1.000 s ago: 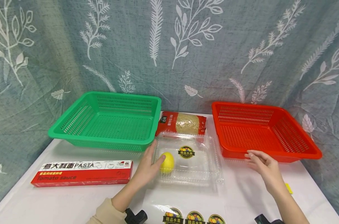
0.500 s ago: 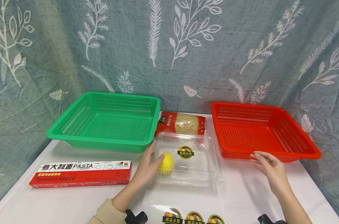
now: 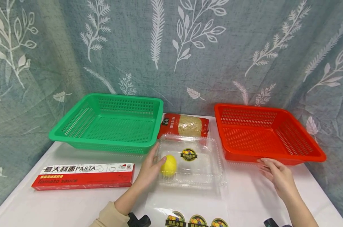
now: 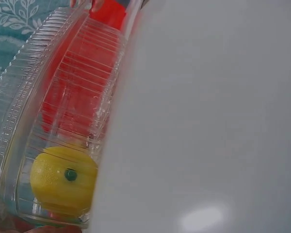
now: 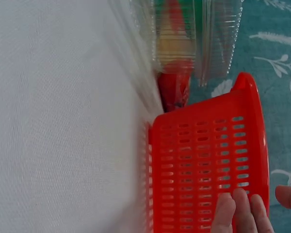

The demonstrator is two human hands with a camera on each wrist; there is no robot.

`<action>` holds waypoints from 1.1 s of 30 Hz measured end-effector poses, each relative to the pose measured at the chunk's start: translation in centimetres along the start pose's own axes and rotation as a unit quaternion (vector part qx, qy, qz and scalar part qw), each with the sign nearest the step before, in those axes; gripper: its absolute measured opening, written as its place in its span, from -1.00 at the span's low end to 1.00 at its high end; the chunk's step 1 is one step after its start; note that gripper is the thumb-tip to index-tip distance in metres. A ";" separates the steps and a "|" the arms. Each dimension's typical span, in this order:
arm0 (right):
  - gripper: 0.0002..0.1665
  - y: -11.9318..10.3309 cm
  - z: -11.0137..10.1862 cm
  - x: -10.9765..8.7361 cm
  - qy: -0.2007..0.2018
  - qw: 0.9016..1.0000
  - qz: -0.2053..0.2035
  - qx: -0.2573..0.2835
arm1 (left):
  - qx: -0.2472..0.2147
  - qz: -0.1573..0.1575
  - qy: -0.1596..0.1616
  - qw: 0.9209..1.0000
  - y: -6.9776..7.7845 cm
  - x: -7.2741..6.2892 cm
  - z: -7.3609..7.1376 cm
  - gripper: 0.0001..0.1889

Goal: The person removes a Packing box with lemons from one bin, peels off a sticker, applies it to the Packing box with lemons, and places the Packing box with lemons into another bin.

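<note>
My left hand (image 3: 150,169) lies along the left side of a clear plastic clamshell box (image 3: 203,176), its fingers by the edge and its thumb over the lid. Inside the box, at the left, is a yellow lemon (image 3: 169,165); the left wrist view shows the lemon (image 4: 64,180) through the ribbed wall. A round fruit label (image 3: 189,154) sits on the lid. My right hand (image 3: 279,176) is at the front wall of the red basket (image 3: 231,155). In the right wrist view its fingers (image 5: 243,213) overlap the slotted wall, with the thumb apart from them.
A green basket (image 3: 109,145) stands back left, and a red pasta bag (image 3: 174,121) lies behind the box. A pasta carton (image 3: 83,181) lies at left. In front is a transparent sheet of round labels (image 3: 198,220). A patterned curtain (image 3: 137,47) closes off the back.
My right hand has shifted right and slightly toward me along the red basket's front. My left hand, the clamshell box and the lemon have stayed in place.
</note>
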State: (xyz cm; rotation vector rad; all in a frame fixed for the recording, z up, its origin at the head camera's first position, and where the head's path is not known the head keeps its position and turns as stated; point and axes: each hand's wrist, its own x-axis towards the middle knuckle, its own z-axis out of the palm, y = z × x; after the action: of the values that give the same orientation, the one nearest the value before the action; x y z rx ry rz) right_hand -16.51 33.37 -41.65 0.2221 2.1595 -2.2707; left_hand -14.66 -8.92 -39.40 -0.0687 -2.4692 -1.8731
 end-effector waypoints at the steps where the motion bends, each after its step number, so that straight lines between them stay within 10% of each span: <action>1: -0.83 -0.7 0.4 -0.4 -0.006 1.000 0.009 0.006 | -0.001 -0.002 0.001 1.000 0.0 0.0 0.0 -0.35; 19: -0.87 -3.4 2.3 -1.4 -0.025 0.987 0.033 0.156 | -0.033 0.009 -0.001 0.999 0.8 -0.3 -0.1 -0.39; 33: -0.77 -3.3 2.5 -1.0 -0.056 0.956 0.022 0.286 | -0.051 0.022 -0.002 0.998 1.5 -1.1 -0.1 -0.41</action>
State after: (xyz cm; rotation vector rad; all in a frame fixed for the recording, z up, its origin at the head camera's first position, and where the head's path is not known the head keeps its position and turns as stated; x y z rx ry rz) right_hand -16.09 30.95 -38.15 0.1309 1.3813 -2.7420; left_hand -13.47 -8.59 -37.96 -0.1280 -2.3528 -1.9820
